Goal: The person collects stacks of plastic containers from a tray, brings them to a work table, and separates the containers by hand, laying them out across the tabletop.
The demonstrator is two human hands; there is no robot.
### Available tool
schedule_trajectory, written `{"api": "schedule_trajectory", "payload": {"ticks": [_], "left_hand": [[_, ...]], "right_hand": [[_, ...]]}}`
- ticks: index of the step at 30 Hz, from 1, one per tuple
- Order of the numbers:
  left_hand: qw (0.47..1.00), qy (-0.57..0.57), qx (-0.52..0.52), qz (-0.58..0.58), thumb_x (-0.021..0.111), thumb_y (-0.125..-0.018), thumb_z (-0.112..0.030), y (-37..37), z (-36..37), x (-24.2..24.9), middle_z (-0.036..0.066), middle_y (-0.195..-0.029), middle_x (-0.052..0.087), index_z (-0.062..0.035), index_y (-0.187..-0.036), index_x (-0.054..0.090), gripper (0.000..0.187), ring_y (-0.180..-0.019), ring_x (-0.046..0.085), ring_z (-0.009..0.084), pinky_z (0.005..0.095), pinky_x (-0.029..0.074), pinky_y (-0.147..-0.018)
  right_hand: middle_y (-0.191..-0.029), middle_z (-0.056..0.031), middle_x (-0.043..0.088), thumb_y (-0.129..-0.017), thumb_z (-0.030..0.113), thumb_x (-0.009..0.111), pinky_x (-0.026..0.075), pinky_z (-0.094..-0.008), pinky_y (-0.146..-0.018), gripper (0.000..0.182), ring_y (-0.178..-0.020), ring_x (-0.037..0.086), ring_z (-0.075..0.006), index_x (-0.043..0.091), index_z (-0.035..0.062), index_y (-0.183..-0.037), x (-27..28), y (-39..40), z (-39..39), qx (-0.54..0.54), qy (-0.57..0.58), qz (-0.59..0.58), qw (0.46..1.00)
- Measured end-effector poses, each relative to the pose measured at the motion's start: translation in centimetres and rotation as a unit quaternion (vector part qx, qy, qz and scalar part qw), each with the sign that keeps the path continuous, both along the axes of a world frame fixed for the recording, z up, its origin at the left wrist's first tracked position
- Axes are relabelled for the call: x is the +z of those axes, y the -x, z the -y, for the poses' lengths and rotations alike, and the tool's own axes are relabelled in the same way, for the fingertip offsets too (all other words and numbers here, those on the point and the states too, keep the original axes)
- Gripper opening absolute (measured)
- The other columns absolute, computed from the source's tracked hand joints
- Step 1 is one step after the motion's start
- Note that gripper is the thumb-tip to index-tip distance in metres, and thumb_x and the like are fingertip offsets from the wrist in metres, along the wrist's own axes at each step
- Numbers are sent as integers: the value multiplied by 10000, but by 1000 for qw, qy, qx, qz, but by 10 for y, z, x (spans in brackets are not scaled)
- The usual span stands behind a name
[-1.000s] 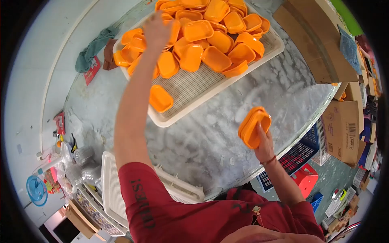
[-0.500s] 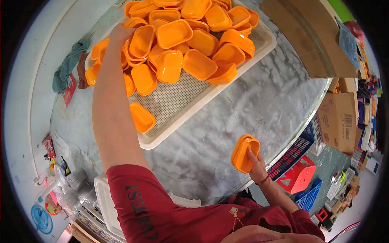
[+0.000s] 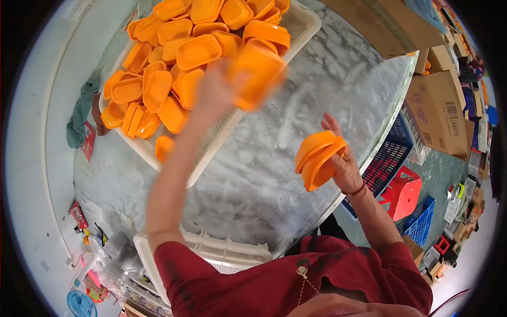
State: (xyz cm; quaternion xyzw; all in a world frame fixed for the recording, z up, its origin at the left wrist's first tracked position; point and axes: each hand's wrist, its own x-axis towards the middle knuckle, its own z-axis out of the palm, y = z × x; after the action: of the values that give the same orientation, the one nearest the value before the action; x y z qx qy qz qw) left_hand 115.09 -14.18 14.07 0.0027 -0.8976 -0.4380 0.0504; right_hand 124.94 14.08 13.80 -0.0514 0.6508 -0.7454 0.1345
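Note:
My left hand (image 3: 216, 87), blurred by motion, is closed on a blurred orange dish (image 3: 259, 74) above the right side of the pile. How many dishes it grips is unclear. Over the marble table, my right hand (image 3: 346, 169) holds a small stack of tilted orange dishes (image 3: 322, 158) against its palm and thumb, with some fingers raised behind them. Several orange dishes (image 3: 157, 91) lie heaped in the white perforated tray (image 3: 310, 33), some nested and some at angles. A single dish (image 3: 164, 148) lies near the tray's lower left edge.
The marble table (image 3: 285, 195) spans the middle. Cardboard boxes (image 3: 435, 111), a dark blue crate (image 3: 388, 158) and a red stool (image 3: 406, 193) are to the right. A white crate (image 3: 227, 251) is close to my body. Cloths (image 3: 84, 113) lie at the left.
My left hand has moved from the left side of the pile towards the right, now with a dish. My right hand has risen, and its dishes are tilted and more spread. The view has shifted.

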Motion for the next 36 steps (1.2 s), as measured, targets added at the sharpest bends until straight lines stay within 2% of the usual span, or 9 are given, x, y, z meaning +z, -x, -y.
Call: {"api": "schedule_trajectory", "payload": {"ticks": [4,8,11,14,15,17,29,34,36], "left_hand": [[972,-143,-110,149,607,-766,-264,-56,-101,13,185,-835,609,7,-1019,497,387,-794,598,318,361,462,-703],[944,-181,-204,188,605,-766,-243,-65,-117,25,176,-901,603,-7,-1094,464,428,-852,595,283,353,457,-752],[831,-196,-408,324,604,-776,-252,-34,-105,61,171,-1037,560,-47,-1177,449,476,-1002,538,246,331,411,-859],[962,80,-253,72,644,-730,-248,31,-79,53,105,-1096,556,-60,-1173,462,514,-1058,488,293,370,383,-897],[922,337,-190,23,637,-723,-162,52,-79,64,108,-1280,424,-49,-1261,381,606,-1180,386,288,364,329,-966],[816,544,-169,-99,641,-698,-124,102,-55,11,83,-1357,329,-84,-1311,316,695,-1246,290,300,407,276,-1006],[847,498,-183,19,603,-699,-32,134,-54,-12,151,-1196,456,-45,-1196,422,529,-1126,425,316,427,329,-968],[902,395,8,-176,629,-740,-405,146,28,-64,250,-1218,440,47,-1214,405,693,-1161,400,354,396,305,-991],[907,361,191,-100,612,-783,-387,144,52,-52,98,-653,562,29,-1202,437,616,-560,547,279,373,449,-487]], "right_hand": [[-1193,-56,487,-800,354,611,384,-314,-918,550,-1082,485,-167,433,28,-1206,13,7,-7,89,-1,-17,996],[-1163,-64,520,-786,343,628,420,-351,-907,559,-1038,529,-190,430,45,-1216,3,2,-36,79,234,238,939],[-1055,-54,578,-819,263,605,470,-304,-816,406,-933,575,-164,505,17,-1126,-4,-1,-50,-18,296,284,912],[-1051,-50,577,-825,261,597,469,-312,-820,401,-936,574,-161,500,16,-1128,-9,-1,-67,-8,252,250,935],[-1051,-50,577,-825,261,597,469,-312,-820,401,-936,574,-161,500,16,-1128,-12,-3,-72,-10,254,250,934],[-1083,-49,560,-842,225,564,466,-327,-839,415,-957,567,-165,449,46,-1198,-19,-10,-81,-10,225,265,938],[-1062,-97,556,-841,291,560,473,-361,-828,457,-948,573,-209,432,12,-1180,-19,-50,-113,-77,186,303,932],[-991,-61,580,-867,216,537,487,-300,-779,325,-886,586,-156,489,10,-1113,-6,-68,-128,-105,211,346,908],[-995,-59,582,-850,241,569,486,-295,-779,330,-895,583,-153,510,17,-1086,-12,-85,-136,-91,239,344,903]]}}
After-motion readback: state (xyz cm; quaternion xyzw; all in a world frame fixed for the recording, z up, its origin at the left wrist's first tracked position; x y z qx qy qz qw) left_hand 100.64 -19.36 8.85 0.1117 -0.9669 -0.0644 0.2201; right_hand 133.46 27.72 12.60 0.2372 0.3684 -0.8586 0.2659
